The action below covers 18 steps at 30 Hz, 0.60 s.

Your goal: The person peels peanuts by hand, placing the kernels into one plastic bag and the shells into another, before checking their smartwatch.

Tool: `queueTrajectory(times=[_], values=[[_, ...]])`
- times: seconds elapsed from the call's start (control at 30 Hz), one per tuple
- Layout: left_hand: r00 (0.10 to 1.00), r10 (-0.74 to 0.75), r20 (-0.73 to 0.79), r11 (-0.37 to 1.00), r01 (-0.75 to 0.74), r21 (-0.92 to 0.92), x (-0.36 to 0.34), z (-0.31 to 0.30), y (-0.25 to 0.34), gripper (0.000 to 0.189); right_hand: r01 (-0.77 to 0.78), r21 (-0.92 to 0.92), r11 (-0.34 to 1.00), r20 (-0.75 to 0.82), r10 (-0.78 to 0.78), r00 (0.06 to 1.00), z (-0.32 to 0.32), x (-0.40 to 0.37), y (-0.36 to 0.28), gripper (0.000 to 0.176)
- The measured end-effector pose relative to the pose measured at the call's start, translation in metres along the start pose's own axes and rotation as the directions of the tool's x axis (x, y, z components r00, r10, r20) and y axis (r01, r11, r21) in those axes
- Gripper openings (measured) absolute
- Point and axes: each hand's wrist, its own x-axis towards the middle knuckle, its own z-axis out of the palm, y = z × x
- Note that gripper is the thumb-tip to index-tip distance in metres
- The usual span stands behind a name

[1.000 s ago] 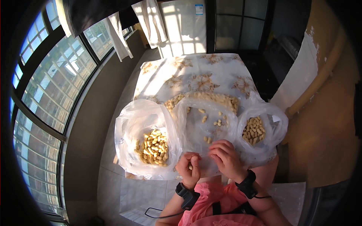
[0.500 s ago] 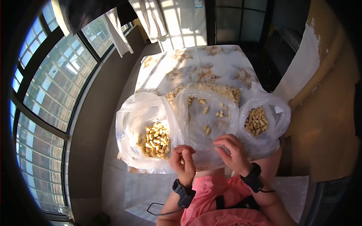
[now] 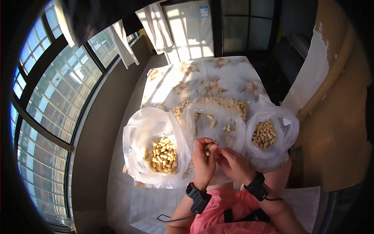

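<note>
My left hand (image 3: 203, 165) is closed around a few unshelled peanuts (image 3: 208, 149), which show between its fingers and thumb. My right hand (image 3: 235, 167) comes up against it, fingers bent together at the left thumb; whatever they pinch is hidden. Both hands are over the near side of the middle plastic bag (image 3: 191, 125), where loose peanuts (image 3: 213, 124) lie scattered and more are heaped at the back. To the left, another clear bag (image 3: 134, 162) stands wide with a pile of yellowish peanuts (image 3: 163, 155). A smaller bag (image 3: 290, 134) on the right holds paler peanuts (image 3: 264, 134).
The table (image 3: 156, 87) wears a white cloth with brown flowers. Barred windows (image 3: 54, 97) run along the left wall, and curtains (image 3: 154, 27) hang at the back. A tan pipe (image 3: 323, 91) slants along the right wall. Both wrists carry black straps with devices (image 3: 199, 198).
My left hand has moved up and right, my right hand slightly left and down, so the two now meet. Peanuts show in the left fingers. The view has tilted slightly up.
</note>
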Motion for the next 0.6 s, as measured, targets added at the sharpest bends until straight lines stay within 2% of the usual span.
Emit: queueTrajectory(times=[0.03,0.1,0.17,0.23,0.27,0.37,0.53,0.6], values=[[1.000,0.007,0.000,1.000,-0.007,-0.004,0.000,0.000,-0.005,0.020,0.006,-0.005,1.000,-0.003,-0.006,1.000,-0.001,0.000,0.001,0.015],[0.994,-0.088,0.065,0.995,0.085,0.052,-0.005,-0.005,-0.016,0.010,0.036,0.006,0.999,-0.077,-0.036,0.996,-0.003,0.000,0.004,0.015],[0.994,-0.100,0.051,0.994,0.098,0.050,-0.010,-0.009,-0.022,0.010,0.057,0.011,0.998,-0.137,-0.055,0.989,-0.004,0.004,0.007,0.016],[0.990,-0.120,0.070,0.990,0.115,0.081,-0.011,-0.012,-0.022,0.013,-0.023,0.078,0.997,-0.187,0.038,0.982,-0.006,0.008,0.006,0.017],[0.979,-0.179,0.097,0.984,0.176,0.037,-0.011,-0.012,-0.025,0.015,-0.021,0.080,0.997,-0.191,0.036,0.981,-0.005,0.010,0.006,0.017],[0.983,-0.129,0.130,0.990,0.120,0.076,-0.009,-0.012,-0.024,0.018,0.001,0.137,0.991,-0.223,0.030,0.974,-0.001,0.016,0.011,0.019],[0.981,-0.147,0.125,0.986,0.135,0.096,-0.010,-0.009,-0.021,0.026,0.025,0.174,0.984,-0.126,-0.003,0.992,0.001,0.012,0.010,0.028],[0.981,-0.071,0.182,0.982,0.038,0.183,-0.009,-0.009,-0.021,0.033,0.029,0.188,0.982,-0.089,-0.012,0.996,0.000,0.012,0.009,0.030]])
